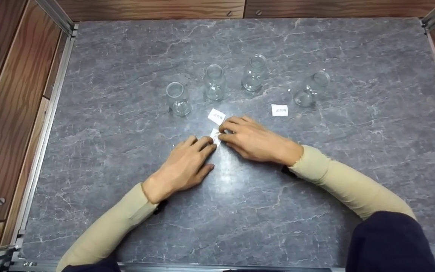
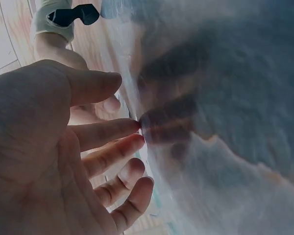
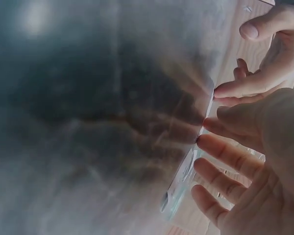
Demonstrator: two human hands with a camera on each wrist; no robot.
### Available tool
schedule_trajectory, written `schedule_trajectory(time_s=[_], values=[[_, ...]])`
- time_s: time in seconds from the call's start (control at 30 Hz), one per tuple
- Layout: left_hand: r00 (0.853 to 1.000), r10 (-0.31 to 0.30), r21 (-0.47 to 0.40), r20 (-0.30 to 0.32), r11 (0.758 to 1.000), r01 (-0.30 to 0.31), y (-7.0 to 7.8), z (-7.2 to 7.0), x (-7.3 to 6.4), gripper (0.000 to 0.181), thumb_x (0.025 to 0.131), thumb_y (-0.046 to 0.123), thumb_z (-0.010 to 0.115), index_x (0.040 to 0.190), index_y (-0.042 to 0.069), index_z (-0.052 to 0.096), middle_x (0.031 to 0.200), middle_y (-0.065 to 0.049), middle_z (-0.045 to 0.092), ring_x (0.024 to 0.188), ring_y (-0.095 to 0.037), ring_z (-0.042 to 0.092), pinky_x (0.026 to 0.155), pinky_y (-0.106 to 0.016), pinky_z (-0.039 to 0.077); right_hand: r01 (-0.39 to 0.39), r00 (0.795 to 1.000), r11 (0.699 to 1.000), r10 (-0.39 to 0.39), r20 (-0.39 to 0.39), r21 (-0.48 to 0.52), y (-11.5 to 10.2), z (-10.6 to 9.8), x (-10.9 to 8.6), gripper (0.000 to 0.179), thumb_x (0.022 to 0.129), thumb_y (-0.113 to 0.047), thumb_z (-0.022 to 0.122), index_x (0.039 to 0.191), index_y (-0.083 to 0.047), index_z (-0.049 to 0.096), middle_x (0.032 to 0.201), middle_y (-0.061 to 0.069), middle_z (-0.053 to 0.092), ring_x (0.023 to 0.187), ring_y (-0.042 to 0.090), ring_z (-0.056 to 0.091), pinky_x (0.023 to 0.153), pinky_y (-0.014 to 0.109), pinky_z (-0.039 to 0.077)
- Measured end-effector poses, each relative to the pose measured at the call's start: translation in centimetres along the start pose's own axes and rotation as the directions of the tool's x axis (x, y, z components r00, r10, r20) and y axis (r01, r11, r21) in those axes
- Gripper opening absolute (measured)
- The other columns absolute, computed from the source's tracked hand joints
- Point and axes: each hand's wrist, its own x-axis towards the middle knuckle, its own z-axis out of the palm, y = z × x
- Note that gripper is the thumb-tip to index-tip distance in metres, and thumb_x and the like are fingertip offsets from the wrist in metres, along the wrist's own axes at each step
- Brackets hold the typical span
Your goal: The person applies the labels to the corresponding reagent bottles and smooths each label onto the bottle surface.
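A small white paper label [image 1: 214, 135] lies on the grey table between my two hands, partly covered by fingers. My left hand [image 1: 183, 166] touches its lower left side with extended fingertips, the thumb held apart. From the other side, the fingertips of my right hand [image 1: 257, 139] rest on its right edge. In the right wrist view that hand [image 3: 255, 171] has its fingers reaching down to the surface, with the left hand [image 3: 279, 54] opposite. Just above lies a second label [image 1: 216, 116] with dark print, close to the right fingertips.
A third printed label [image 1: 279, 110] lies to the right. Several clear glass bottles stand in a row behind: a left one [image 1: 179, 100], two in the middle [image 1: 214, 83], [image 1: 254, 73] and a right one [image 1: 312, 89]. Wood-patterned panels [image 1: 157, 10] border the table.
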Motion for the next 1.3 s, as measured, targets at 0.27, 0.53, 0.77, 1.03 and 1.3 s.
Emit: schedule_trajectory(time_s=[0.27,0.53,0.77,1.03,1.3], values=[[0.999,-0.039,-0.013,-0.021,0.999,0.039,-0.5,-0.2,-0.1,0.051,0.105,0.032,0.067,0.147,0.004,0.061,0.152,-0.009,0.058,0.122,-0.032,0.058,0.100,-0.051,0.055,0.022,1.000,1.000,-0.022,-0.008,-0.014,-0.9,0.3,-0.8,0.035,0.107,-0.020,0.063,0.138,-0.005,0.070,0.135,0.011,0.064,0.134,0.034,0.056,0.116,0.050,0.046],[0.998,-0.056,-0.007,0.000,0.998,0.056,-0.5,-0.2,0.0,0.054,0.105,0.034,0.067,0.149,0.003,0.059,0.157,-0.010,0.055,0.126,-0.032,0.056,0.102,-0.051,0.055,-0.100,0.991,0.990,0.108,-0.081,0.098,-0.4,-0.1,0.1,0.025,0.101,-0.019,0.072,0.122,-0.005,0.075,0.123,0.011,0.068,0.116,0.030,0.061,0.102,0.047,0.051],[0.999,-0.038,-0.003,-0.029,0.999,0.038,-0.5,-0.1,0.0,0.054,0.104,0.033,0.068,0.148,0.003,0.059,0.156,-0.010,0.056,0.123,-0.032,0.056,0.102,-0.050,0.054,-0.213,0.973,0.966,0.223,-0.059,0.148,0.4,-0.5,1.8,0.017,0.098,-0.021,0.076,0.110,-0.010,0.076,0.110,0.007,0.066,0.108,0.028,0.058,0.089,0.044,0.046],[0.997,-0.037,-0.012,-0.064,0.999,0.036,-0.6,0.0,-0.1,0.050,0.104,0.032,0.069,0.145,0.003,0.063,0.151,-0.010,0.059,0.117,-0.032,0.057,0.099,-0.049,0.054,-0.265,0.964,0.953,0.267,0.004,0.145,0.4,-0.5,2.6,0.018,0.096,-0.024,0.079,0.108,-0.010,0.077,0.106,0.006,0.068,0.108,0.028,0.057,0.092,0.044,0.043],[0.981,-0.154,-0.092,-0.120,0.985,0.143,-1.2,-0.4,1.6,0.045,0.100,0.029,0.074,0.137,0.005,0.067,0.132,-0.012,0.068,0.115,-0.034,0.063,0.101,-0.047,0.055,-0.354,0.935,0.918,0.355,0.025,0.178,-0.1,-0.4,2.8,0.016,0.095,-0.023,0.080,0.107,-0.011,0.079,0.111,0.005,0.073,0.106,0.028,0.056,0.091,0.044,0.040]])
